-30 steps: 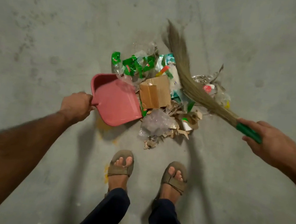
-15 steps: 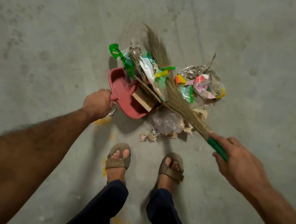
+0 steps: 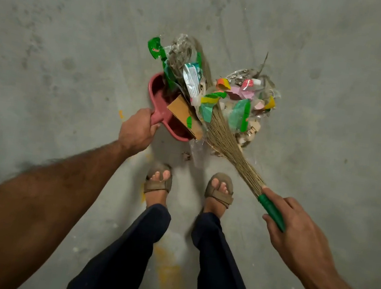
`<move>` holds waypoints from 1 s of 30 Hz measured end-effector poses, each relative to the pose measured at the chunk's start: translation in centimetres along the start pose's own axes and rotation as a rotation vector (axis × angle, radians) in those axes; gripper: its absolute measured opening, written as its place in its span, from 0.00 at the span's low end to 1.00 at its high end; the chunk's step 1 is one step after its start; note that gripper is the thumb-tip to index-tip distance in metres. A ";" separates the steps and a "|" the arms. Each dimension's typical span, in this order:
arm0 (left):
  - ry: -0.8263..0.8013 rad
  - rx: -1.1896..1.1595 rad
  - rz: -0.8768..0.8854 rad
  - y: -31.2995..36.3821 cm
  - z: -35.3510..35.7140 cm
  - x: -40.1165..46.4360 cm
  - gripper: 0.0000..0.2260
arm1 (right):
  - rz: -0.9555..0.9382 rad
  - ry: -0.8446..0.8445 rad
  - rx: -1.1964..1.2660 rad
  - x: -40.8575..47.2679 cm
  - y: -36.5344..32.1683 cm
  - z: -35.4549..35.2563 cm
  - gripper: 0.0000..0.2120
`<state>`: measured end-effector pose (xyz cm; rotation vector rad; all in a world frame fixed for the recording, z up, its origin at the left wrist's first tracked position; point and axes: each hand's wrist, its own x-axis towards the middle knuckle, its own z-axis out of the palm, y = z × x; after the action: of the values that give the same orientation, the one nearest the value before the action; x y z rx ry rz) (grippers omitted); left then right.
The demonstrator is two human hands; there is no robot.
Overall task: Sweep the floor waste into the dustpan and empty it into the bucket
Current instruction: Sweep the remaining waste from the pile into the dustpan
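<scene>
My left hand (image 3: 136,131) grips the handle of a pink dustpan (image 3: 158,96) tilted on the concrete floor. A brown cardboard box (image 3: 181,114) and green and white wrappers (image 3: 191,76) lie in and over its mouth. My right hand (image 3: 294,233) holds the green handle of a grass broom (image 3: 224,136), whose bristles run up and left across the pile and press waste against the pan. More waste (image 3: 246,98), coloured paper scraps, clear plastic and cardboard bits, lies on the floor to the right of the broom. No bucket is in view.
My two sandalled feet (image 3: 158,181) stand just below the pile, about a hand's width from the dustpan. Small scraps (image 3: 187,154) lie between the pan and my feet. Yellow stains (image 3: 167,272) mark the grey concrete floor (image 3: 54,29).
The broom has swept left across the pile, pushing the box and wrappers into the dustpan. The dustpan has tipped up steeply, and both hands have come closer to my feet.
</scene>
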<state>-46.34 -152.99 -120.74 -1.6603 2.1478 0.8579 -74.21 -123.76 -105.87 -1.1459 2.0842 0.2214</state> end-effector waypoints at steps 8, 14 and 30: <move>0.024 -0.120 -0.016 5.9 -6.2 -10.8 0.14 | 0.033 0.057 0.041 -13.8 -2.2 -8.5 0.32; 0.062 -0.152 -0.007 9.9 -13.2 -18.3 0.15 | 0.080 0.098 0.053 -24.2 -4.5 -13.7 0.33; 0.136 -0.093 0.315 11.5 -30.2 -32.8 0.12 | 0.307 0.369 0.162 -46.9 -19.7 -15.1 0.30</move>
<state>-43.89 -144.36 -75.60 -1.4810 2.5460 0.9676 -50.97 -111.42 -59.74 -0.8110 2.5512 -0.0196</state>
